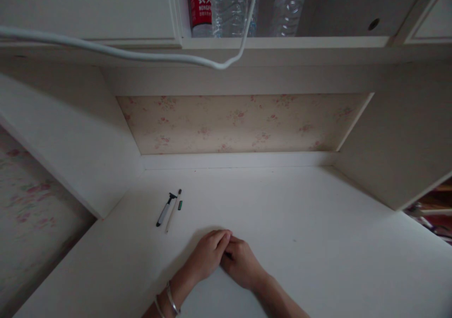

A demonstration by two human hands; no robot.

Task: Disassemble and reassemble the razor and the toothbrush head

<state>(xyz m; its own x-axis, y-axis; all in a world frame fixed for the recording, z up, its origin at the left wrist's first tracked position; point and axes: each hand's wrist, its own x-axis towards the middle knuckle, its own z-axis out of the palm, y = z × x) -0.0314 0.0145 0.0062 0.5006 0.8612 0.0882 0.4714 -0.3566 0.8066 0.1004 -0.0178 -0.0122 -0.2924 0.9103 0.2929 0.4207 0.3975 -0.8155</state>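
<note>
Both of my hands rest together on the white desk, near its front edge. My left hand lies knuckles up with its fingers curled, touching my right hand, whose fingers are also curled under. Whether anything sits between them is hidden. A bracelet circles my left wrist. Up and to the left of my hands lie a black-and-grey pen part, a thin pale refill tube and a small dark cap piece, all untouched.
The desk sits in a recess with white side panels and floral wallpaper at the back. Overhead, a shelf holds plastic water bottles. A white cable droops across the top.
</note>
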